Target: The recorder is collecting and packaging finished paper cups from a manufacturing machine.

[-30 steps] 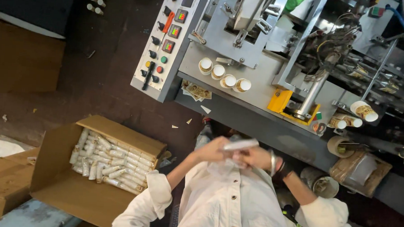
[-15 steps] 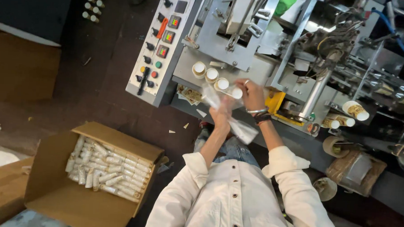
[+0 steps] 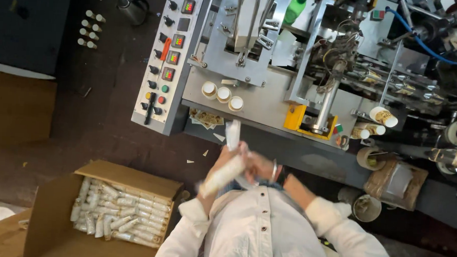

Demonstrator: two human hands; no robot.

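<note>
Two hands meet before our chest: our left hand point(image 3: 221, 167) wraps a sleeved stack of paper cups point(image 3: 225, 170), while our right hand point(image 3: 260, 166) pinches its loose plastic sleeve point(image 3: 233, 135). A slack pinch could spill cups. Left of the hands sits an open carton point(image 3: 128, 178) of stacks; beyond, three cups point(image 3: 223, 94) crowd the machine's tabletop point(image 3: 262, 112).

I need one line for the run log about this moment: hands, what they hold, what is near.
left hand: grips white wrapped stack | right hand: on stack, blurred | near: open carton of wrapped stacks, machine
</note>
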